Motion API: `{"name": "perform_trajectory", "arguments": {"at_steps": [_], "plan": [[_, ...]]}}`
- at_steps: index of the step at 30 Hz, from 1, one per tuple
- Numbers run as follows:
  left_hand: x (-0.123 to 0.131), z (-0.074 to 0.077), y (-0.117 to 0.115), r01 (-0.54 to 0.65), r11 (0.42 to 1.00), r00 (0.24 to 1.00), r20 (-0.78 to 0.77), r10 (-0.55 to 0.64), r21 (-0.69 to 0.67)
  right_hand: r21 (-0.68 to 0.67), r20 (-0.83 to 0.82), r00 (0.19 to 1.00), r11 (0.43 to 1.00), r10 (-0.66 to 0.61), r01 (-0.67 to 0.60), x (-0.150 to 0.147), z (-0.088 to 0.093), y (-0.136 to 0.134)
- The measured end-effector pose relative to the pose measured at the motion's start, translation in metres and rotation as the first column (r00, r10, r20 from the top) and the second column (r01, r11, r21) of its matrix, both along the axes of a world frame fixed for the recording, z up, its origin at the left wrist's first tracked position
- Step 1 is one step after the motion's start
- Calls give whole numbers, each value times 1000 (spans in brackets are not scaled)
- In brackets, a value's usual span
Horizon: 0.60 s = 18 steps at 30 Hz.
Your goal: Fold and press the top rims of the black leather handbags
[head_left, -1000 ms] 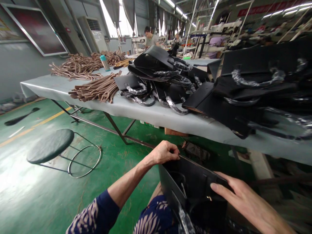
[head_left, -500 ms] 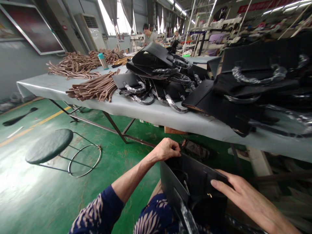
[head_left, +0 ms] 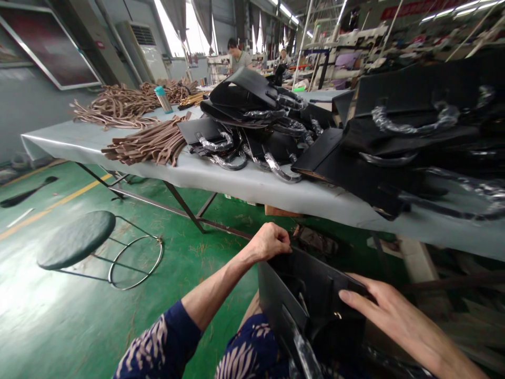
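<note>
A black bag (head_left: pixel 280 295) rests open on my lap, a plastic-wrapped handle hanging on its near side and a small gold-coloured fitting showing inside. My left hand (head_left: pixel 271 242) pinches the bag's top edge at its far left corner, fingers curled. On the right, my right hand (head_left: pixel 373 300) grips the bag's far panel, the thumb on the inner face and the fingers hidden behind it.
Black bags (head_left: pixel 244 89) with wrapped handles are heaped on a grey-covered table (head_left: pixel 236 181). Brown strips (head_left: pixel 150 142) and a bottle (head_left: pixel 163 100) lie or stand on its left. A round stool (head_left: pixel 77 239) is at the left. People sit farther back.
The view has shifted slightly, so the table and stool appear a little farther left. Both hands keep their hold on the bag, with barely any movement.
</note>
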<state>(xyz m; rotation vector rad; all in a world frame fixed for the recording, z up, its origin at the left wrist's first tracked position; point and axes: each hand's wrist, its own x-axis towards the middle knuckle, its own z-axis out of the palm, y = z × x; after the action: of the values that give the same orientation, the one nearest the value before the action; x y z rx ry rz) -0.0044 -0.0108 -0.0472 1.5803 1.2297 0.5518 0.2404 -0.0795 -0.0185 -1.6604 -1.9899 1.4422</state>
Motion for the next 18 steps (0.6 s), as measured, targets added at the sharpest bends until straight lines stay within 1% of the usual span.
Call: {"name": "perform_trajectory", "arguments": {"at_steps": [2,5,8,15,18], "plan": [[-1,0,-1,-1,1000,1000,1,1,-9,-7,-6,1000,1000,-15,15,1,2,0],[-2,-1,-1,3,1000,1000,12,-3,-23,84,46,998,995,-51,47,1,3,-1],[-3,-3,-1,9,1000,1000,17,-8,-24,162,88,994,986,-60,45,1,3,0],[-1,-5,0,34,999,999,18,-33,-20,276,105,990,959,-98,66,0,2,-1],[0,-3,0,32,999,999,27,-31,-29,292,99,987,952,-125,92,0,2,0]]}}
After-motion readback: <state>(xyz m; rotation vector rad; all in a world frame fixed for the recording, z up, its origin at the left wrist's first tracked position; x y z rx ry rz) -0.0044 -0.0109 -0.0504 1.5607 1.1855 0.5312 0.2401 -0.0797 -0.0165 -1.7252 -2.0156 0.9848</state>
